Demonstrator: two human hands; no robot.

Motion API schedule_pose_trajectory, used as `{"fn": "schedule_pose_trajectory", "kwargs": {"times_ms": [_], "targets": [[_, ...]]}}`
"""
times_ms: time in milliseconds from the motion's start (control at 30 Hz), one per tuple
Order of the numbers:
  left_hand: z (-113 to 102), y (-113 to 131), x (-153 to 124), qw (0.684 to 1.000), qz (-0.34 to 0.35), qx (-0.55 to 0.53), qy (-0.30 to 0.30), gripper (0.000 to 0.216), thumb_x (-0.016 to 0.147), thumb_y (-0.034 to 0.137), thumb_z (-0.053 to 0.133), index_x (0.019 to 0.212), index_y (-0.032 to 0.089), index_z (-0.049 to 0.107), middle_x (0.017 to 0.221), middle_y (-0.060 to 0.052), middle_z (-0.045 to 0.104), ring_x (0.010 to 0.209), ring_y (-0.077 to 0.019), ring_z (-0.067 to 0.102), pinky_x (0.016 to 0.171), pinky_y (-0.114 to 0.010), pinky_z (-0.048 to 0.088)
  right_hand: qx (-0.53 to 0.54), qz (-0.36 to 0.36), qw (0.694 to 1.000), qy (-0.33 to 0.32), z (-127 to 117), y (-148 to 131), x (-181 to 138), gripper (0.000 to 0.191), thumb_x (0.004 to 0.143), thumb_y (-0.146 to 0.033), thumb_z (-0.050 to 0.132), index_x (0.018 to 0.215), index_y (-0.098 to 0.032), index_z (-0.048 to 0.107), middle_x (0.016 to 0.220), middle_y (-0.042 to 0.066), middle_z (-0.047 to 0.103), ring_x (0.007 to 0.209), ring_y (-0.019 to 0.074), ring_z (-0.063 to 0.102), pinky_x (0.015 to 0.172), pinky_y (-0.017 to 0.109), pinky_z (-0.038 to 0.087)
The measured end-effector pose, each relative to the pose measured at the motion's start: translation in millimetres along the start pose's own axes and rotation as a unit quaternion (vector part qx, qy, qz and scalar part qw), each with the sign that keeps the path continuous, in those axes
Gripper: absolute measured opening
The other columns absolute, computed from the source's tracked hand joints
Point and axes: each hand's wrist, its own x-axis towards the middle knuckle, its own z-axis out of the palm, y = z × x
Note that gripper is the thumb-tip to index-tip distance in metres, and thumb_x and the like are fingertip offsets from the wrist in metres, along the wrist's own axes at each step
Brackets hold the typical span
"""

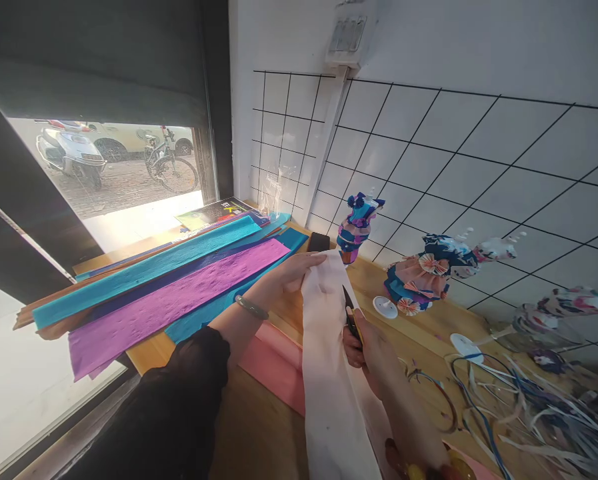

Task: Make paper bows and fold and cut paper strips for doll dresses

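My left hand (pixel 299 270) pinches the far end of a long pale pink paper strip (pixel 323 360), thumb on top. The strip hangs down toward the near edge of the view. In my right hand (pixel 371 343) is a pair of scissors (pixel 351 317) with dark blades and black-and-yellow handles. Its blades lie at the right side of the strip, close to the far end; I cannot tell whether they are parted. A sheet of darker pink paper (pixel 279 367) lies on the table beneath.
Folded purple paper (pixel 179 300) and blue paper (pixel 149 273) are stacked at left by the window. Small dressed mannequins (pixel 361 230) stand along the wire grid wall. Tangled ribbons (pixel 543 407) cover the right side of the wooden table (pixel 409 273).
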Motion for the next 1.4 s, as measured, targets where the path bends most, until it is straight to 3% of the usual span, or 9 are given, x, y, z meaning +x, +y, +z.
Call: {"fn": "schedule_pose_trajectory", "kwargs": {"times_ms": [267,1000,1400], "targets": [[-2.3,-1.6,1.0,1.0,0.006,0.003,-0.001,0.029,0.085,0.023,0.053,0.109,0.009,0.061,0.107,-0.016,0.065,0.094,-0.0267,0.064,0.081,-0.043,0.051,0.006,-0.007,1.0,0.021,1.1,-0.7,-0.1,0.051,0.082,-0.059,0.043,0.051,-0.021,0.026,0.044,-0.01,0.021,0.038,0.0032,0.012,0.04,0.022,0.009],[-3.2,-2.3,3.0,1.0,-0.001,-0.005,0.014,0.028,0.082,0.022,0.057,0.106,0.009,0.063,0.105,-0.017,0.066,0.093,-0.0275,0.065,0.079,-0.041,0.052,0.01,-0.017,0.999,0.037,1.8,-2.1,0.3,0.053,0.071,-0.064,0.053,0.055,-0.022,0.027,0.047,-0.011,0.022,0.04,0.003,0.01,0.04,0.021,0.007],[3.8,-2.6,0.1,1.0,-0.003,-0.011,0.015,0.028,0.081,0.023,0.059,0.106,0.011,0.063,0.102,-0.016,0.067,0.092,-0.0269,0.065,0.08,-0.041,0.051,-0.004,-0.021,1.0,0.015,0.2,-0.7,0.7,0.053,0.079,-0.062,0.047,0.051,-0.02,0.027,0.045,-0.01,0.021,0.038,0.0027,0.014,0.04,0.02,0.01]]}}
